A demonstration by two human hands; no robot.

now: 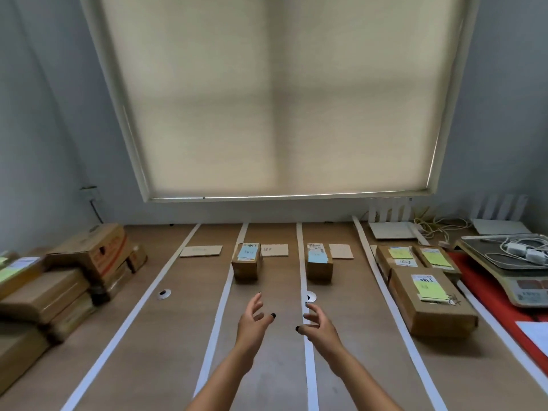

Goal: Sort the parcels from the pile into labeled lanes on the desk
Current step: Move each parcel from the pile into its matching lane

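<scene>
A pile of brown cardboard parcels (59, 280) is stacked at the desk's left edge. White tape strips (225, 295) split the desk into lanes, each headed by a cardboard label (201, 250). One parcel with a blue note (246, 261) stands in a middle lane, another blue-noted parcel (318, 262) in the lane to its right. Three parcels with yellow notes (427, 301) lie in the far right lane. My left hand (252, 320) and my right hand (318, 326) hover above the desk, palms facing each other, fingers relaxed, holding nothing.
A weighing scale (510, 271) with white chargers and cables on it stands at the right on a red mat (486, 295). White routers (394, 229) and yellow cables sit at the back right. Two cable holes (164, 293) pierce the desk. A closed blind covers the window.
</scene>
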